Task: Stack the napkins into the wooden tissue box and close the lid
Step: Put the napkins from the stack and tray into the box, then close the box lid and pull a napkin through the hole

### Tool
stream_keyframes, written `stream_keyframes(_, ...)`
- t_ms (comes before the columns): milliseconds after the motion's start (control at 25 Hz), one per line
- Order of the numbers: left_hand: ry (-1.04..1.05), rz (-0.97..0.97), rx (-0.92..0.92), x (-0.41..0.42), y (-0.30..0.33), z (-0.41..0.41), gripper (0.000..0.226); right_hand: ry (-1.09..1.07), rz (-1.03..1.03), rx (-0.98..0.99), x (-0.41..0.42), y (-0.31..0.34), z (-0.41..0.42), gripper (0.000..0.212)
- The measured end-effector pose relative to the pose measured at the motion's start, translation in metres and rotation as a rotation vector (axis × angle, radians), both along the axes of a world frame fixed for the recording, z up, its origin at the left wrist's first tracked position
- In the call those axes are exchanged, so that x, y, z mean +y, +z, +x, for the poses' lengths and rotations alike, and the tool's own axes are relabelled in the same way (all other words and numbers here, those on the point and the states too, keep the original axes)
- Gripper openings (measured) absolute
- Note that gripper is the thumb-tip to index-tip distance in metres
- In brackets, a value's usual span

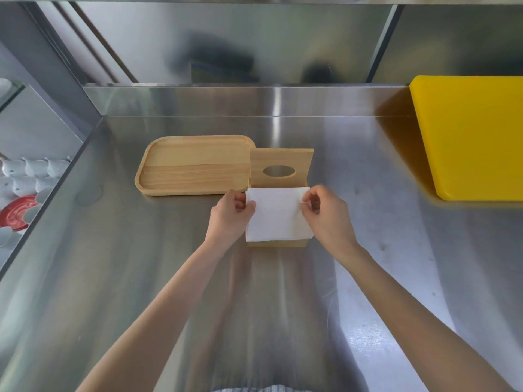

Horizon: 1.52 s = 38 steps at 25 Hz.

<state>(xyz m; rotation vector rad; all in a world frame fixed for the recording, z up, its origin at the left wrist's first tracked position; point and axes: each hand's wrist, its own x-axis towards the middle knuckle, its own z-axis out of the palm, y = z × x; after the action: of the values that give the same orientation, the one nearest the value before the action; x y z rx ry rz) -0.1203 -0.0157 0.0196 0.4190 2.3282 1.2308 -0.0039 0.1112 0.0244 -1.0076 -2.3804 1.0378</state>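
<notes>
Colours as I read them on my feed: napkins (278, 215) plain white, no print. Wooden tissue box (276, 244) and its raised lid (281, 168) pale tan, with a grey-looking oval slot in the lid. Wooden tray (195, 165) same light tan, visible straight grain bands running along its floor. Counter (141, 264) brushed silver steel, streaky reflections. Cutting board (469, 134) solid bright yellow, casting a yellow tint on the steel beside it. Far left below the counter: white cups (36, 166), one red round item (17, 212). Bottom edge, a strip of blue-white striped fabric (263, 389).
</notes>
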Motion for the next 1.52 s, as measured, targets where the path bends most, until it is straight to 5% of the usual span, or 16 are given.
stream_keyframes(400, -0.426, -0.635, 0.846, 0.042, -0.014, -0.014, 0.021, 0.276, 0.539, -0.465, 0.025, -0.009, -0.033, 0.016)
stream_keyframes(720, -0.503, -0.765, 0.881, 0.054, -0.032, -0.019, 0.024, 0.372, 0.634, -0.693, 0.022, -0.011, -0.048, 0.023)
stream_keyframes(1040, -0.377, -0.564, 0.8, 0.044, -0.027, -0.016, 0.025, 0.3, 0.504, -0.621, 0.019, -0.01, -0.043, 0.019)
stream_keyframes(1280, -0.476, -0.452, 1.098, 0.032, -0.026, -0.008, 0.027, 0.429, 0.552, -0.506, 0.017, -0.004, -0.03, 0.029)
stream_keyframes(1520, -0.825, -0.833, 0.738, 0.044, -0.015, -0.012, 0.04, 0.506, 0.566, -0.851, 0.014, -0.015, -0.05, 0.025)
